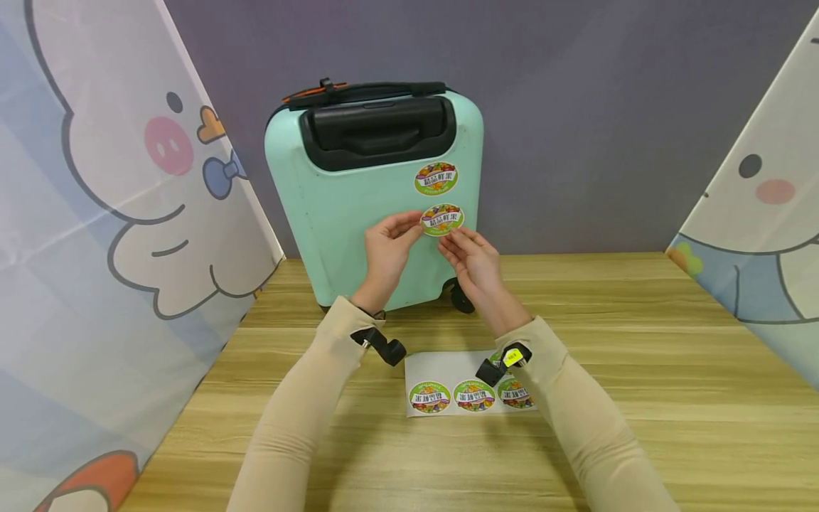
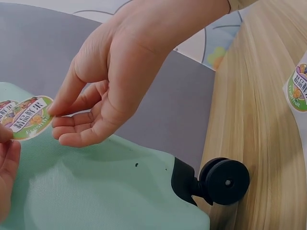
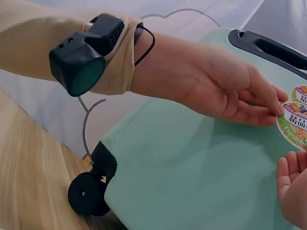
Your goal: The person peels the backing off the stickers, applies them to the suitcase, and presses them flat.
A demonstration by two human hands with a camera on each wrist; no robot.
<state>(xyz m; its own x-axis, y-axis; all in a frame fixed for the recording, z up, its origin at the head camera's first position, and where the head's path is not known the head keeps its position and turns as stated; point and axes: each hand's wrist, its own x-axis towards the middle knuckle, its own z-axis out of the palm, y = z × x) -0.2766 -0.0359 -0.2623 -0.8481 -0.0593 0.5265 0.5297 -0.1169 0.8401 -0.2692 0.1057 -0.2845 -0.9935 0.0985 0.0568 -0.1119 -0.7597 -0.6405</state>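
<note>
An oval fruit sticker [image 1: 442, 220] with a green rim is held in front of a mint-green suitcase [image 1: 345, 220], low on its right side. My left hand [image 1: 387, 250] pinches the sticker's left edge between thumb and fingers. At the lower right edge, the thumb and fingertips of my right hand [image 1: 476, 262] pinch it too. Just above is a similar sticker [image 1: 436, 178] on the suitcase. The left wrist view shows the right hand [image 2: 115, 81] large across the held sticker [image 2: 32, 117]. Whether the held sticker touches the suitcase, I cannot tell.
A white sticker sheet [image 1: 441, 366] with several oval stickers lies on the wooden table [image 1: 640, 341], partly hidden under the right forearm. The suitcase has a black handle [image 1: 377, 131] and a black wheel [image 1: 461, 297]. Behind stands a grey wall [image 1: 576, 128]; cartoon-printed cloths flank both sides.
</note>
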